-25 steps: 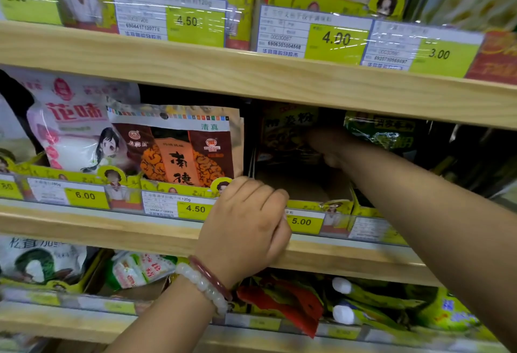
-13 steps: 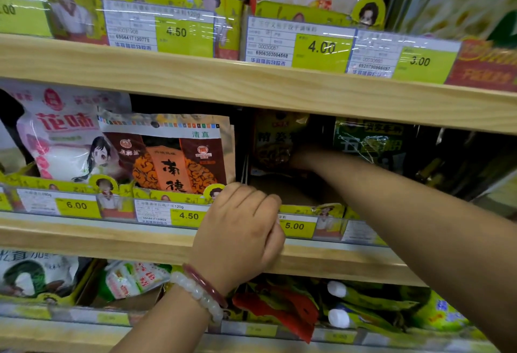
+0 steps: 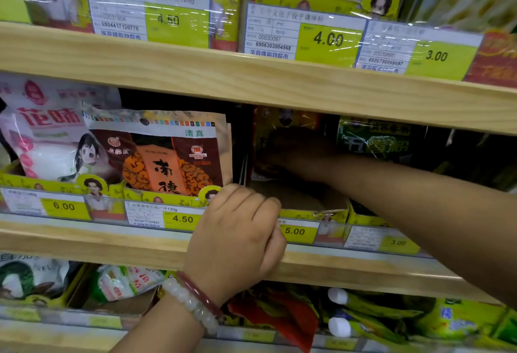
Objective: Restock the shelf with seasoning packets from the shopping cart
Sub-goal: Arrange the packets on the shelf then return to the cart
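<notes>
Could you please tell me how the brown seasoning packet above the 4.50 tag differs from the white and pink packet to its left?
The brown packet is dark with orange panels; the white and pink packet is pale with a cartoon girl. The brown packet stands in front and overlaps the white one's right side. The brown packet sits above the 4.50 tag, the white one above the 6.00 tag. Both stand on the middle shelf.
</notes>
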